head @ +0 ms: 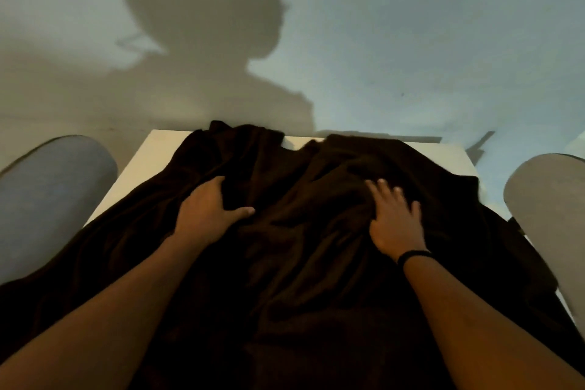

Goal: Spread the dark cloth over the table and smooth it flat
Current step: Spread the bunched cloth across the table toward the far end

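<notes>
A dark brown cloth (300, 263) lies rumpled over most of a white table (148, 161), with thick folds near the middle and far edge. The table's far left and far right corners show bare. My left hand (205, 215) rests on the cloth left of centre, fingers curled into a fold with the thumb stretched out to the right. My right hand (395, 218) lies flat on the cloth right of centre with its fingers spread; it is slightly blurred. A black band sits on my right wrist.
A blue-grey rounded chair back (50, 193) stands at the table's left side and a pale grey one (547, 215) at its right. A plain wall rises just behind the table, with a person's shadow on it.
</notes>
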`<move>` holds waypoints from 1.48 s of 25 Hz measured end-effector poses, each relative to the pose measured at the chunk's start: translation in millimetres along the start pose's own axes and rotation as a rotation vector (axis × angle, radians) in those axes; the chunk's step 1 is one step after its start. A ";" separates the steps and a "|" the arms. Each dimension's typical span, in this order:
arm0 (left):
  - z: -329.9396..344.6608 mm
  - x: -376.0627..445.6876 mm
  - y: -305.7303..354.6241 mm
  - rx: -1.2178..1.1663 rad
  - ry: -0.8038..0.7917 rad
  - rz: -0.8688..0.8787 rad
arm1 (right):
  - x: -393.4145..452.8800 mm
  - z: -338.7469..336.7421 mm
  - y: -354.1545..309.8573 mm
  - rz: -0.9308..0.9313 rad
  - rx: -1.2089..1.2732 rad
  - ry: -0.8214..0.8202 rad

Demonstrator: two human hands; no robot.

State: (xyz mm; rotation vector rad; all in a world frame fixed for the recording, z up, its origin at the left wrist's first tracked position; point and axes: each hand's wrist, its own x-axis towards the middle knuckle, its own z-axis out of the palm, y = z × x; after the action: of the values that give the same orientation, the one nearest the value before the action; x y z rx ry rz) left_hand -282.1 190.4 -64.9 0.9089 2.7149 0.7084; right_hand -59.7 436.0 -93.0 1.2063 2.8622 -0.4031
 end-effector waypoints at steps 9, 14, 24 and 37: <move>-17.1 25.1 -30.0 0.246 -0.080 0.069 | 6.0 -25.4 -18.4 0.254 0.038 0.406; -2.4 37.4 -41.6 0.284 -0.270 -0.114 | 18.6 -0.5 3.0 0.189 0.003 0.054; 27.7 57.1 59.9 0.147 0.178 0.089 | 37.9 -10.1 36.5 0.116 -0.012 0.100; 81.0 60.5 79.4 0.213 0.052 0.197 | 33.3 -13.2 68.6 0.232 -0.011 0.247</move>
State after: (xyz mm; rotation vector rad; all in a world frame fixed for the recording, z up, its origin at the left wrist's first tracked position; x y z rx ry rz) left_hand -263.0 313.3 -97.5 1.2366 2.8129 0.4877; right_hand -33.6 508.6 -99.7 1.6715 2.8617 -0.2475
